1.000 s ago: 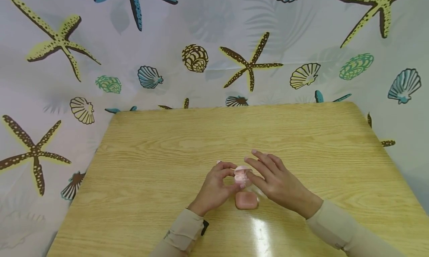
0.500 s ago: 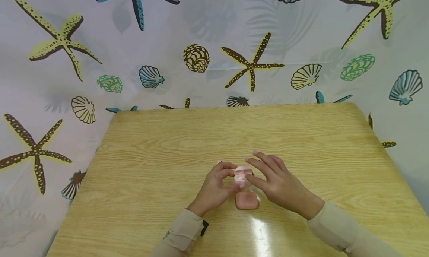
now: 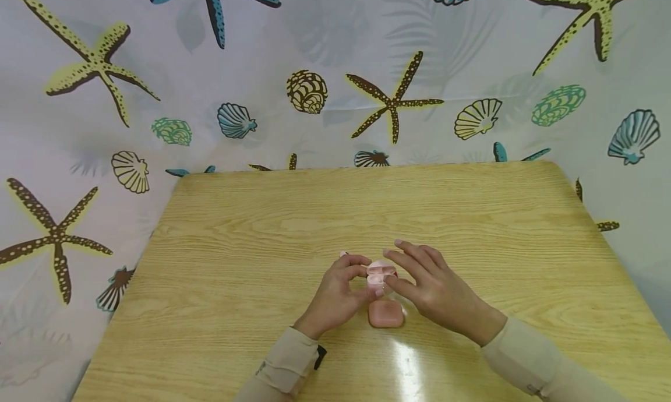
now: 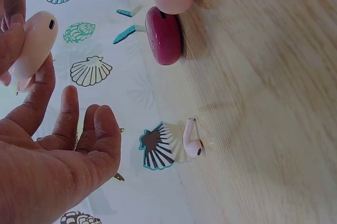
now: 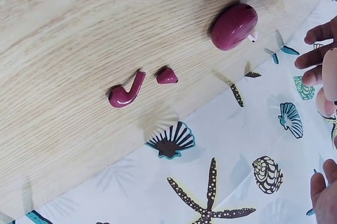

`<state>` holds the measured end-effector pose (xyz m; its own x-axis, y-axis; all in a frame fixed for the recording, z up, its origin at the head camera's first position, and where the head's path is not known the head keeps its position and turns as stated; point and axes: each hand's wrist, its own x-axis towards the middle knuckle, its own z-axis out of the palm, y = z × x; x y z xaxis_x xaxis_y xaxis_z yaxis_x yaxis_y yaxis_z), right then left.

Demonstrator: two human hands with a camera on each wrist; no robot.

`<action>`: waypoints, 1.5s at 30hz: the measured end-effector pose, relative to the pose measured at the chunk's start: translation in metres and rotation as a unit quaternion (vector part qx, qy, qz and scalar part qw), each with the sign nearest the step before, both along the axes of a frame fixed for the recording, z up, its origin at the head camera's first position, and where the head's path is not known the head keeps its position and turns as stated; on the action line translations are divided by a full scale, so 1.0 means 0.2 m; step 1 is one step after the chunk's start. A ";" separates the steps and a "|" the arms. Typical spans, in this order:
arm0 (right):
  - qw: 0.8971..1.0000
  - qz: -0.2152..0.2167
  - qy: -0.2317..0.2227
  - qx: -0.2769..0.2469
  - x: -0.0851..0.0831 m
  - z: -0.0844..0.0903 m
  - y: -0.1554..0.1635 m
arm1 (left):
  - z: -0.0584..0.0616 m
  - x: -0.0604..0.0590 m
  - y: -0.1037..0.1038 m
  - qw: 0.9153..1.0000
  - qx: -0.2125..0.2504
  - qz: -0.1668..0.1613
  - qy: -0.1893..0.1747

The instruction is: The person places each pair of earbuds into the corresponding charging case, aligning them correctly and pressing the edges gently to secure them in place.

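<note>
My left hand (image 3: 335, 297) grips a pale pink earbud case (image 3: 380, 266) just above the table, its lid raised. A pale earbud seems to sit inside, too small to make out well. From the right, my right hand (image 3: 440, 291) reaches over with its index fingertip at the case's opening and its other fingers spread out; the thumb is hidden. Below the hands stand a maroon earbud case (image 4: 164, 37) and a pink case (image 3: 385, 313), both closed. A pink earbud (image 4: 191, 139) lies on the table past my left hand.
A maroon earbud (image 5: 126, 91) and a small maroon piece (image 5: 167, 75) lie on the wooden table (image 3: 251, 227), on the right-hand side. Behind the far edge hangs a curtain (image 3: 335, 41) printed with shells and starfish.
My right index fingertip has moved slightly down toward me at the case's opening, and more of the case's inside shows. The left hand stays almost where it was.
</note>
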<state>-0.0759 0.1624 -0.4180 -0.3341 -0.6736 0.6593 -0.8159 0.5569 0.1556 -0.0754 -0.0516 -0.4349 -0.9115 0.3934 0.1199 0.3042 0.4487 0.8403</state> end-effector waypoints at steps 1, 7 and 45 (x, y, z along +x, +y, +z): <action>1.000 -0.001 0.000 0.001 0.00 0.00 0.00 | 0.00 0.00 0.00 1.000 -0.001 0.000 0.003; 1.000 -0.007 0.000 0.011 0.01 0.00 0.00 | 0.00 0.00 0.00 1.000 0.001 0.000 -0.003; 0.894 -0.100 -0.428 0.094 -0.41 -0.20 -0.30 | -0.04 0.03 -0.03 1.000 0.021 -0.009 0.005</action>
<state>-0.1584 0.1024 -0.4574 -0.7873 -0.6164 -0.0127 -0.5686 0.7340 -0.3715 -0.0694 -0.0575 -0.4428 -0.9030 0.4043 0.1454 0.3202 0.4076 0.8552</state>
